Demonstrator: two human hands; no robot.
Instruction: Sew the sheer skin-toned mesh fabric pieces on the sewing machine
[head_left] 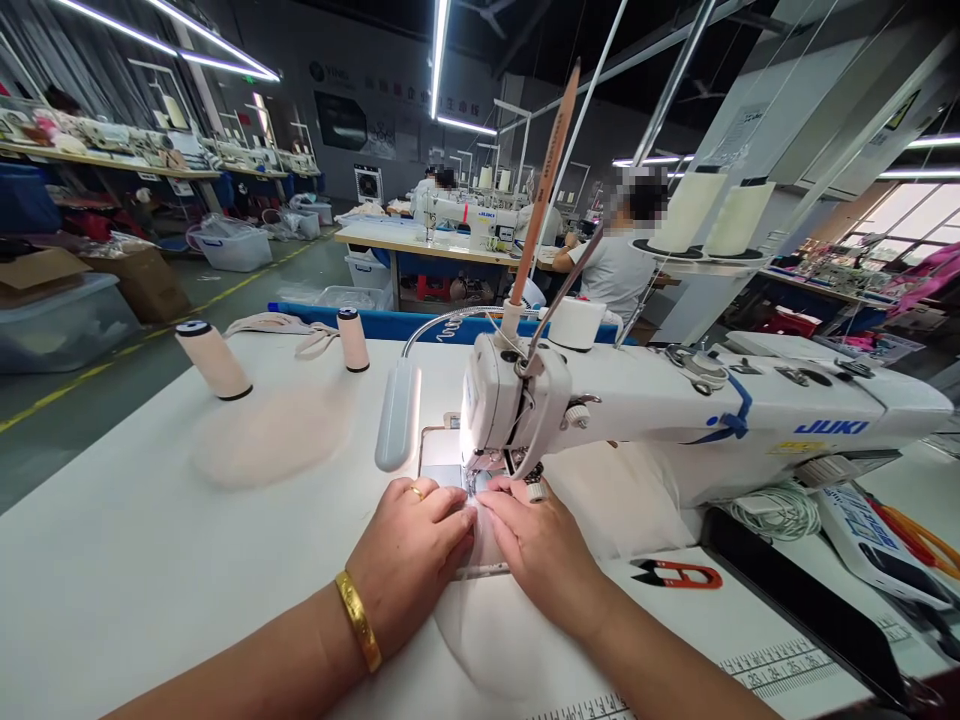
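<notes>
Both hands meet just in front of the needle area of a white sewing machine (637, 390). Between them lies a sheer pale fabric (491, 540), which runs under the presser foot and hangs toward the table's front edge. My left hand (412, 530), with a gold ring and bangle, has its fingers pressed together on the fabric's left side. From the right, my right hand (544, 550) pinches the fabric close to the presser foot (471, 482). The fingertips are partly hidden by the machine head.
Pale thread cones (214, 360) and a round sheer piece (274, 435) lie left. A grey lamp (397, 415) stands beside the needle. Rightward are orange thread snips (679, 574), a black phone (802, 600) and a printed ruler (787, 665). A co-worker (619, 260) sits beyond.
</notes>
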